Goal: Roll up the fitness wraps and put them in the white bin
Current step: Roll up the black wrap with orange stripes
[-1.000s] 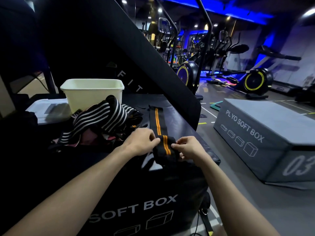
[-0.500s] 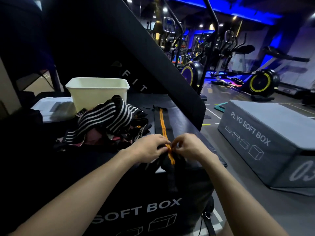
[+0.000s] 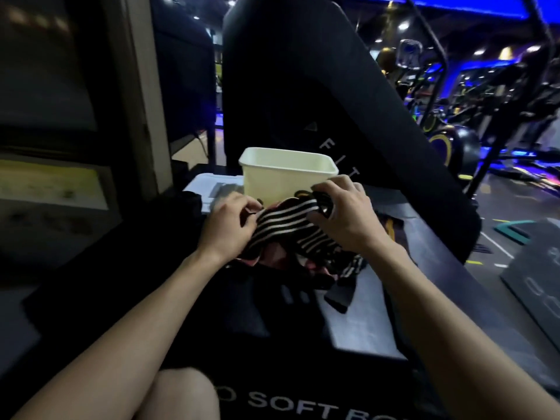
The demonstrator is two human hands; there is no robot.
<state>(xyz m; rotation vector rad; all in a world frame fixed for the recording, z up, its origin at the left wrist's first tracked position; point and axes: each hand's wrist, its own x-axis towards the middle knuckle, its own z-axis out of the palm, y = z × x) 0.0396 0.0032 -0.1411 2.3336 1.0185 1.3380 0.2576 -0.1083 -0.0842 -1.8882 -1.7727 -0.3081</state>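
Both hands are gripping a black-and-white striped wrap [image 3: 283,221] lying on top of a pile of wraps [image 3: 306,259] on a black box [image 3: 357,322]. The left hand [image 3: 227,227] is pinching one end of the striped wrap between thumb and fingertips, fingers curled close together. The right hand [image 3: 342,212] is clamping over the other end, its fingers bent and slightly spread across a dark bunched part of the wrap. The white bin [image 3: 288,177] is standing just behind the hands, touching or nearly touching the pile; its inside is not showing. A white lid [image 3: 209,189] is lying flat to the left of the bin.
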